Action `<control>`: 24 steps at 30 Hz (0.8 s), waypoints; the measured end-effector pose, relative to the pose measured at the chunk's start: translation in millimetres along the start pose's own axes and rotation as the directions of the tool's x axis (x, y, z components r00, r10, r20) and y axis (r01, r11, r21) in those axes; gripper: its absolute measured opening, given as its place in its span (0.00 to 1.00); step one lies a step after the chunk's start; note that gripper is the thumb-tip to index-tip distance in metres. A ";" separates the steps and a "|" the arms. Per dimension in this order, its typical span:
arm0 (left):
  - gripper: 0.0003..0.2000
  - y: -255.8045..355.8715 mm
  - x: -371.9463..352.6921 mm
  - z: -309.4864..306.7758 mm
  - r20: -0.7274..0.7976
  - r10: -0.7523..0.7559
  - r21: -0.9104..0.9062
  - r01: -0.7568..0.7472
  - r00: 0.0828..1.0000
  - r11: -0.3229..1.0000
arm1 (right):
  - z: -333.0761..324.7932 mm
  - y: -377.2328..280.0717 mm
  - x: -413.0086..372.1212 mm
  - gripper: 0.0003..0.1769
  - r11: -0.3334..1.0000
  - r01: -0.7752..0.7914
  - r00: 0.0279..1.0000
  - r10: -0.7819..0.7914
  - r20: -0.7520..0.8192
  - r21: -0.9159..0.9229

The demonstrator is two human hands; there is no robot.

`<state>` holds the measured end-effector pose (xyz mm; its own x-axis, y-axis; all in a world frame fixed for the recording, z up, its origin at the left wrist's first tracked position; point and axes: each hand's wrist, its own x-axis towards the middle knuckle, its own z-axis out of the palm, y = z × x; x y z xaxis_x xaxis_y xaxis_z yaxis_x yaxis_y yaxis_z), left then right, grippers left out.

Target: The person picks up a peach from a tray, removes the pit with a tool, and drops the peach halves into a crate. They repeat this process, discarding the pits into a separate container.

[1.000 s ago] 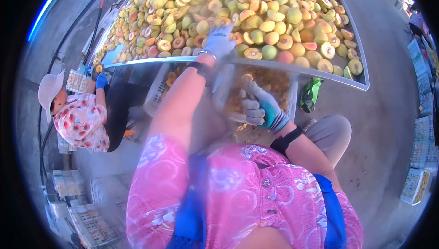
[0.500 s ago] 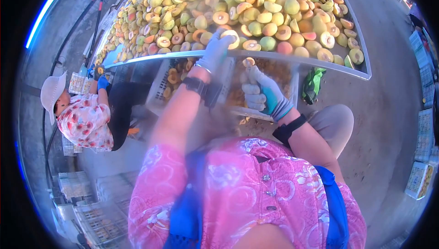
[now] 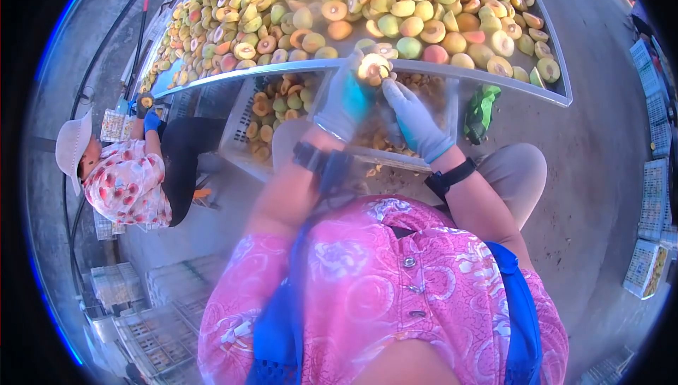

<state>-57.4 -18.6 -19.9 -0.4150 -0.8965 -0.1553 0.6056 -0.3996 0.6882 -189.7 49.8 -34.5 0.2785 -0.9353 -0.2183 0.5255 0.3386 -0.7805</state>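
Note:
Just below the metal rim of the table (image 3: 296, 68), my left hand (image 3: 346, 95), gloved in grey and teal, holds a halved fruit (image 3: 373, 68) with its cut face up. My right hand (image 3: 418, 120), also gloved, meets it from the right. Its thumb and fingers are pressed together near the fruit's edge; whether it grips something small there cannot be made out. Many halved yellow, green and reddish fruits (image 3: 402, 8) lie heaped on the table beyond. Under my hands stands a crate with small brown pieces (image 3: 385, 131).
A white crate of fruit halves (image 3: 263, 127) stands left of my hands. A green bag (image 3: 482, 113) lies on the floor to the right. At the left sits a co-worker (image 3: 127, 184) with blue gloves. Stacked crates (image 3: 653, 194) line the far right.
My left hand has come back from the heap toward me with the fruit half. Both hands are now together; my right hand has turned its fingers toward the fruit.

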 end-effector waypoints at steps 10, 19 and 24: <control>0.18 -11.7 -4.7 -7.8 -0.107 0.063 0.143 -0.048 0.992 0.989 | 7.3 15.3 7.1 0.20 0.957 0.221 0.969 -0.237 -0.065 -0.187; 0.14 -1.7 -21.2 16.2 -0.078 0.076 0.261 -0.053 0.994 0.964 | 14.0 -5.8 -12.1 0.23 0.979 -0.001 0.998 0.012 0.055 -0.204; 0.15 -22.0 -15.8 7.7 -0.127 0.237 0.343 -0.182 0.963 0.921 | 15.8 -10.1 -16.3 0.22 0.987 -0.103 0.992 0.111 0.054 -0.124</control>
<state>-69.4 5.8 -27.0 -0.1698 -0.9825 -0.0760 0.4004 -0.1392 0.9057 -186.9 63.3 -13.9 0.3778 -0.8853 -0.2714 0.3898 0.4179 -0.8206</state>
